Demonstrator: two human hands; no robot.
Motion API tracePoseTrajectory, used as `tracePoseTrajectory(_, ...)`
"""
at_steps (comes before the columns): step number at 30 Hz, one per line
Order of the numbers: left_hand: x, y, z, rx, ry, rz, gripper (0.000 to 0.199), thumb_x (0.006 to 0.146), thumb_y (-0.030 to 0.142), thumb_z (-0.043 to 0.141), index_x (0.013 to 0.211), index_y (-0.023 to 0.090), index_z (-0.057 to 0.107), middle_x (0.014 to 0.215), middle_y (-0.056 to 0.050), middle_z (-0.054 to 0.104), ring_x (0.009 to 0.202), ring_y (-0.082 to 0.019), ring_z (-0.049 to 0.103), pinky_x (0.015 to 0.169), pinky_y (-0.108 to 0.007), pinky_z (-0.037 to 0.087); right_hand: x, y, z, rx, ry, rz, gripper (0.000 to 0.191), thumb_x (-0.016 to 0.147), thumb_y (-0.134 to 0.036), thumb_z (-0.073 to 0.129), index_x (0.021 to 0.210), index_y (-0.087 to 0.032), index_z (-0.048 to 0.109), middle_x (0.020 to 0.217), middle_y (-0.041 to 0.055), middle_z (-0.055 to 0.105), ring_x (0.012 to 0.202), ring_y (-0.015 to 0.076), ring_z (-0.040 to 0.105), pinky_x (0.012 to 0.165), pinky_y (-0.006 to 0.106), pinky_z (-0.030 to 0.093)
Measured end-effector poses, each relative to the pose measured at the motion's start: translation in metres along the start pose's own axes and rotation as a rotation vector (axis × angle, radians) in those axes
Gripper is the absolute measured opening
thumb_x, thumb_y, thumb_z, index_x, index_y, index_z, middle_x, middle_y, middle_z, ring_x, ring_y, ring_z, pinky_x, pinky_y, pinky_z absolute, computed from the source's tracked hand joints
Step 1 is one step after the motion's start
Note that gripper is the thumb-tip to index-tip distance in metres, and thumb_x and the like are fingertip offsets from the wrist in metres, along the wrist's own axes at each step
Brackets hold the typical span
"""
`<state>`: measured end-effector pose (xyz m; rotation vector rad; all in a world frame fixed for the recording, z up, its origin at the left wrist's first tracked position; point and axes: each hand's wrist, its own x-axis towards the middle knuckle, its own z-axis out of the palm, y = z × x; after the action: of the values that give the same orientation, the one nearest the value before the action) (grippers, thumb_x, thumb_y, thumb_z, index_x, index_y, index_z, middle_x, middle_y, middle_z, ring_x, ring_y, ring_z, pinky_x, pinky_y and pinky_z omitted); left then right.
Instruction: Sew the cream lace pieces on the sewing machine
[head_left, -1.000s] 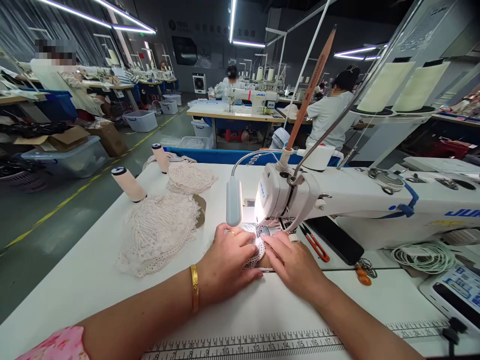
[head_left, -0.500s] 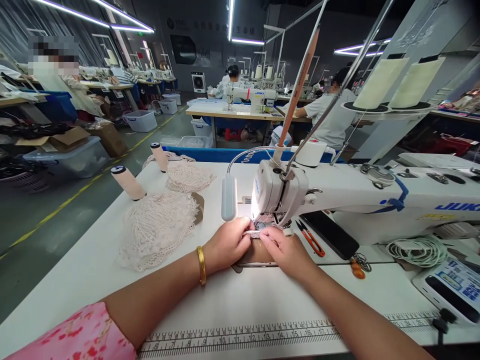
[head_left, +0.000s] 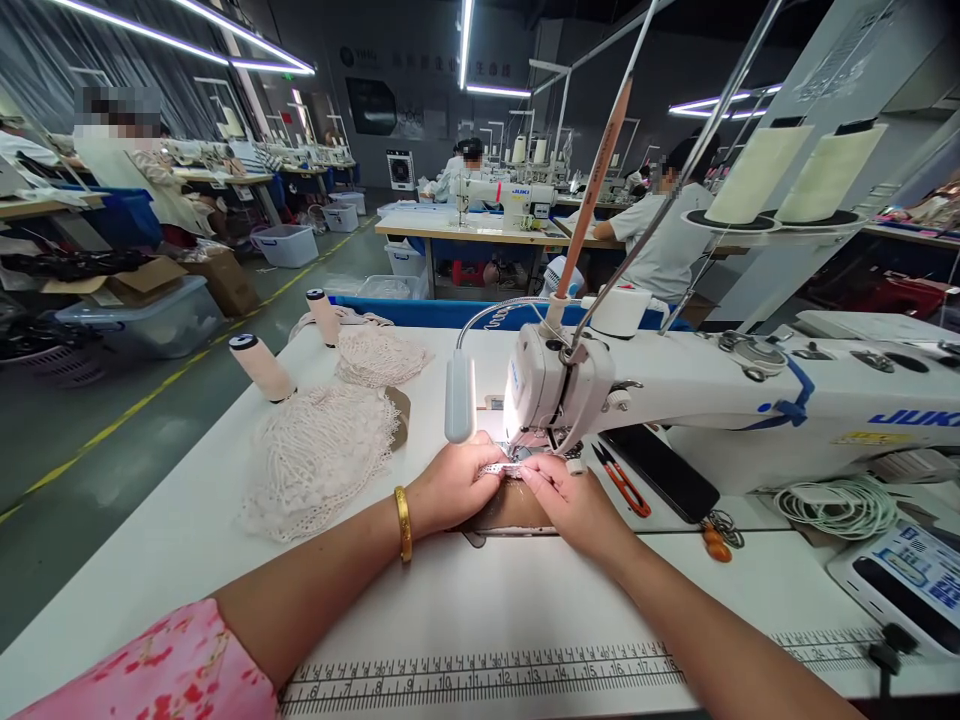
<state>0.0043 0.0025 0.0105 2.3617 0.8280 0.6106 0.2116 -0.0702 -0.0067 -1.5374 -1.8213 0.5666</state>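
A narrow strip of off-white lace trim (head_left: 499,469) stretches between a person's left hand (head_left: 454,485) and right hand (head_left: 574,500), just on the near side of the head of a white sewing machine (head_left: 559,390). Small openings pattern the lace, which shines in the light of a slim lamp (head_left: 460,400); the hands hide part of it. The fingers of the left hand pinch the strip's left end, and those of the right hand pinch its right end.

Blue letters on the machine's arm, at the right, read "JUKI", and the same name appears on a second white machine (head_left: 517,203) farther away. A printed ruler (head_left: 480,683) crosses the near side, with readable numbers including 10 and 15. Lettering on the far wall is too blurred to read.

The tabletop (head_left: 360,610) is white. At its left lies a large heap of cream lace (head_left: 315,460), near two pale thread cones (head_left: 262,370). To the right are orange-handled snips (head_left: 619,478), a black phone (head_left: 664,475) and a coiled pale cable (head_left: 836,505). Beyond, people (head_left: 649,245) sit in a dim workroom with bright strip lights (head_left: 499,90) and a grey floor (head_left: 127,470) marked by a yellow line.
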Motion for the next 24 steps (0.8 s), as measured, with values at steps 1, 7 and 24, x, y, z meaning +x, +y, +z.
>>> tracePoseTrajectory(1,0.000,-0.001,0.000,0.012,-0.003,0.019,0.022,0.090,0.014,0.050,0.084,0.019,0.070,0.092,-0.004,0.066,0.091,-0.021,0.062,0.080,-0.032,0.049,0.000,0.001,0.000,-0.004,0.003,0.001,0.038,0.107,-0.045,0.040,0.094,-0.025,0.070,0.082,0.0018,0.073,0.078,0.0229,0.067,0.067,0.032,0.045)
tracePoseTrajectory(7,-0.012,-0.001,-0.001,0.167,0.028,0.255,0.017,0.093,0.015,0.056,0.086,0.018,0.072,0.097,-0.006,0.069,0.089,-0.021,0.062,0.081,-0.036,0.044,-0.012,0.004,-0.005,-0.171,-0.092,-0.207,0.031,0.109,-0.031,0.041,0.096,-0.023,0.068,0.085,0.0044,0.072,0.081,0.0244,0.067,0.070,0.034,0.043)
tracePoseTrajectory(24,-0.026,0.005,0.001,0.320,0.060,0.395,0.022,0.103,0.014,0.054,0.093,0.019,0.074,0.107,0.000,0.080,0.090,-0.018,0.068,0.091,-0.042,0.037,-0.021,0.004,-0.004,-0.363,0.020,-0.431,0.026,0.106,-0.012,0.044,0.107,-0.020,0.069,0.102,0.0053,0.079,0.086,0.0242,0.072,0.069,0.035,0.045)
